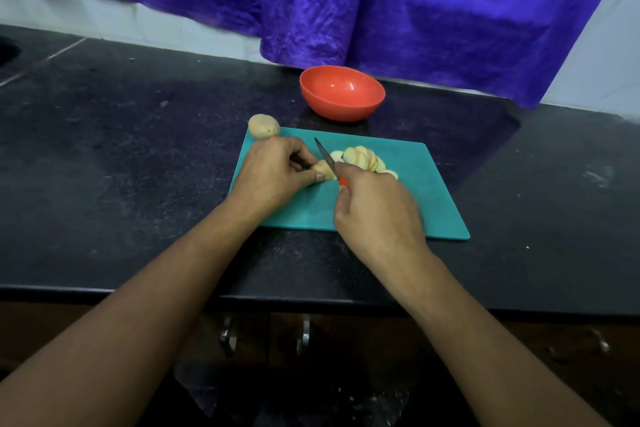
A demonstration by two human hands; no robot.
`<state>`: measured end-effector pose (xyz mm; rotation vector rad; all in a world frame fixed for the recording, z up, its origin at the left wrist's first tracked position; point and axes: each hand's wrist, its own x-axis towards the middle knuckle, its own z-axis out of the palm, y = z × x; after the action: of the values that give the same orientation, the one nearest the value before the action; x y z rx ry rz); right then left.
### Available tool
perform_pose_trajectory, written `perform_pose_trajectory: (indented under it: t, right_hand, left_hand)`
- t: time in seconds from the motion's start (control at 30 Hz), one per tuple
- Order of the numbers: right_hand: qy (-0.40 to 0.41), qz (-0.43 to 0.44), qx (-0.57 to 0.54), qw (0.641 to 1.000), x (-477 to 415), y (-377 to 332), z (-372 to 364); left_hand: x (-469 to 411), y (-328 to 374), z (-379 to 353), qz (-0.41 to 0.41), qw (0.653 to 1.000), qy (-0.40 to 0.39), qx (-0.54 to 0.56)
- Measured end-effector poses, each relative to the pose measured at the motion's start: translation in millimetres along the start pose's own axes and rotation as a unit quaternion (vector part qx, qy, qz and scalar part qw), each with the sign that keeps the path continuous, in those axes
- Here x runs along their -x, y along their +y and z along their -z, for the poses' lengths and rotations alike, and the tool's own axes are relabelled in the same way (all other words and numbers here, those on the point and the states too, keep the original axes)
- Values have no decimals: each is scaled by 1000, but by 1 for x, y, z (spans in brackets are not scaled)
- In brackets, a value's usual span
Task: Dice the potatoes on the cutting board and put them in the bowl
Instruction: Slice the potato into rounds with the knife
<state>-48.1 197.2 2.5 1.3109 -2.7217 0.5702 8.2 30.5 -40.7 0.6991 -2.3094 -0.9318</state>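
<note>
Barely underway: left fingers (pixel 308 178) pinch the last chunk (pixel 323 170) of a potato on the cutting board (pixel 415 204), right fingers (pixel 348 170) clamp the knife (pixel 325 155), slices (pixel 363 158) lie undiced, another potato (pixel 264 126) is whole, the bowl (pixel 342 94) empty.

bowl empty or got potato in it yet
Empty: the bowl shows only bare red inside; the cut slices lie on the cutting board.

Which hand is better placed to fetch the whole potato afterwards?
Probably the left. The left hand lies just beside the whole potato, though it pinches a potato piece now; the right hand grips the knife and is farther away.
</note>
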Motion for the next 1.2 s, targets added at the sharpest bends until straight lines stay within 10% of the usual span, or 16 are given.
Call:
perform_pose_trajectory:
  t: [1.2]
  right_hand:
    - [-2, 0, 1, 1000, 2, -7, -5]
  left_hand:
    - [0, -1, 0, 5, 1000, 1, 21]
